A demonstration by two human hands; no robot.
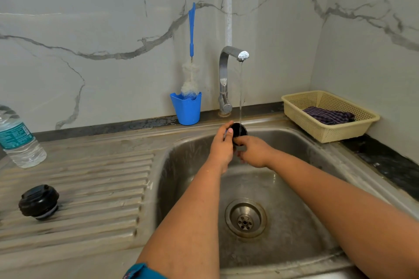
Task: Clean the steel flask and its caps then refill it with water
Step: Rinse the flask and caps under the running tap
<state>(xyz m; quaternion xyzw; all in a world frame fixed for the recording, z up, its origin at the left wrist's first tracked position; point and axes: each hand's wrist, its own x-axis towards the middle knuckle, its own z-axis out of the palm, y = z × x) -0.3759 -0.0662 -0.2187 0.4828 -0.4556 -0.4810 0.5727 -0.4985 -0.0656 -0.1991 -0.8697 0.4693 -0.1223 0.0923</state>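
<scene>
Both my hands hold a round black cap [239, 129] over the steel sink [192, 142], right under the running tap [229, 75]. My left hand [221, 146] grips the cap's left side, thumb on its face. From below and to the right, my right hand [254, 150] holds the same cap. A thin stream of water falls onto it. A second black cap [39, 202] with a grey threaded base lies on the ribbed drainboard at the left. The steel flask itself is not in view.
A blue cup [187, 108] holding a blue-handled bottle brush [191, 52] stands behind the sink. A plastic water bottle [19, 139] is at the far left. A cream basket [328, 115] with a dark cloth sits at the right. The drain [245, 218] lies below my arms.
</scene>
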